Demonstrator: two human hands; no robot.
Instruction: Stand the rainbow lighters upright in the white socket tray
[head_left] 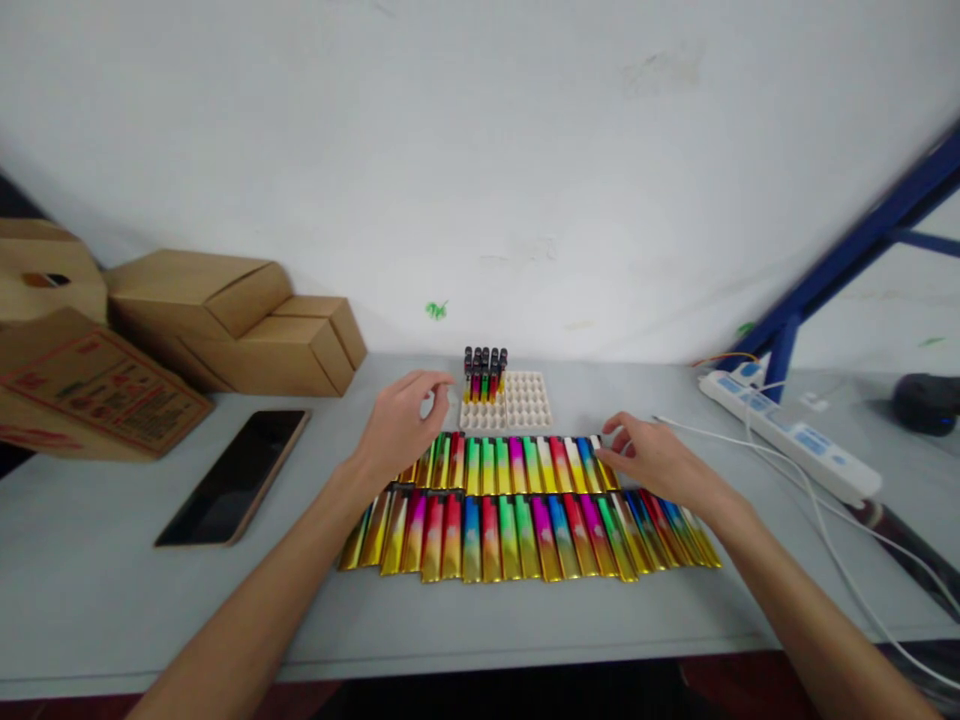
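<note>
Two rows of shiny multicoloured lighter sleeves [525, 505] lie side by side on the grey table [112, 590]. Behind them stands a white slotted tray [525, 402] with several black-capped lighters [485, 372] upright in its left part. My left hand [401, 425] hovers over the left end of the back row, fingers curled in a pinch close to the tray; what it holds, if anything, I cannot make out. My right hand [652, 460] rests at the right end of the back row, fingertips pinching a sleeve there.
A black phone [236, 475] lies left of the sleeves. Cardboard boxes [225, 320] are stacked at the back left. A white power strip [795, 435] with cables lies at the right, beside a blue metal frame [847, 260] and a dark round object [926, 402].
</note>
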